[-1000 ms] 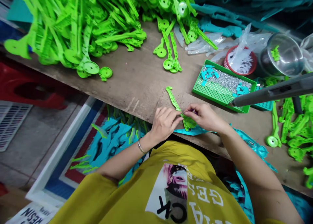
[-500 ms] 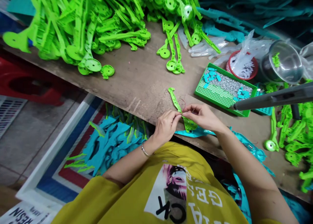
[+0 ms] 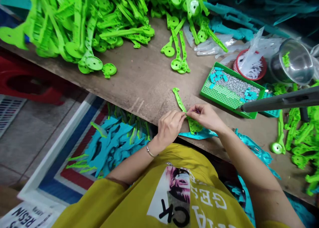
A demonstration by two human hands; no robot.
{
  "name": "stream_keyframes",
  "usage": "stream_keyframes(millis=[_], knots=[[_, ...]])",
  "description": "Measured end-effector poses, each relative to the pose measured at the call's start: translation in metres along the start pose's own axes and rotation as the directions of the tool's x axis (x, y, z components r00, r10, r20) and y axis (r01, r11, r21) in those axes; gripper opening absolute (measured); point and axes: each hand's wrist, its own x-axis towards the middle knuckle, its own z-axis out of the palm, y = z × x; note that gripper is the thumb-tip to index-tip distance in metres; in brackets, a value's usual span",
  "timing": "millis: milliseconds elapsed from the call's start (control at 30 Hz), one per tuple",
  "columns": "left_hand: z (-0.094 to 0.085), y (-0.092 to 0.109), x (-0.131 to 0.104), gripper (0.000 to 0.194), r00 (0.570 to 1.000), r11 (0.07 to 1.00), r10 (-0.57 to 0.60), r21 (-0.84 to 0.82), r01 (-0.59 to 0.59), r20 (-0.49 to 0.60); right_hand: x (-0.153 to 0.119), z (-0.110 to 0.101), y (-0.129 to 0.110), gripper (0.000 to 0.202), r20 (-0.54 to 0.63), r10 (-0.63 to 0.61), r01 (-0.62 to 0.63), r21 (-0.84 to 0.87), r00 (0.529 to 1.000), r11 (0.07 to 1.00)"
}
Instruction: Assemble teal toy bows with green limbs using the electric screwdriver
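Observation:
A bright green, long plastic part (image 3: 179,99) lies near the table's front edge, its wide end (image 3: 195,125) partly over a teal plastic part (image 3: 199,134). My left hand (image 3: 169,125) is closed in a pinch at the green part's middle; what its fingertips grip is hidden. Against them press the pinched fingertips of my right hand (image 3: 206,116). A thin, dark reddish wire (image 3: 197,111) shows in the curl of the right fingers. The spot where the fingertips meet is covered.
Large heaps of green parts (image 3: 82,25) fill the back left. At right stand a green basket (image 3: 224,103) of screws and teal pieces, a red basket (image 3: 261,76) and a metal bowl (image 3: 297,63). A grey electric screwdriver (image 3: 279,100) juts in. Teal pieces (image 3: 112,141) lie below the edge.
The wire that looped above the fingers is now gathered in my right hand's curl. Both hands stay pinched at the green part; the view has shifted slightly.

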Motion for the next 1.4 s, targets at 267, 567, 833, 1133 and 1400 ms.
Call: stream_keyframes(millis=[267, 567, 833, 1133, 1400], knots=[[-0.003, -0.009, -0.005, 0.035, 0.941, 0.850, -0.297, -0.404, 0.338, 0.163, 0.003, -0.005, 0.001, 0.019, 0.022, 0.044, -0.039, -0.192, 0.999, 0.981], [0.012, -0.006, -0.004, 0.039, 0.864, 0.556, -0.420, -0.673, 0.488, 0.280, 0.007, 0.000, 0.001, 0.015, 0.024, 0.033, -0.025, -0.288, 0.999, 0.957], [0.023, -0.001, -0.002, 0.050, 0.774, 0.189, -0.513, -0.831, 0.523, 0.370, 0.001, 0.000, 0.007, 0.022, 0.004, 0.002, -0.001, -0.170, 1.000, 0.985], [0.029, 0.018, 0.001, 0.044, 0.776, -0.052, -0.484, -0.899, 0.435, 0.404, -0.011, 0.004, 0.005, 0.020, -0.047, -0.065, 0.061, -0.077, 0.997, 0.995], [0.031, 0.014, 0.002, 0.052, 0.720, -0.043, -0.558, -0.881, 0.471, 0.413, -0.022, 0.008, 0.023, 0.031, -0.123, -0.033, 0.033, -0.001, 0.992, 0.999]])
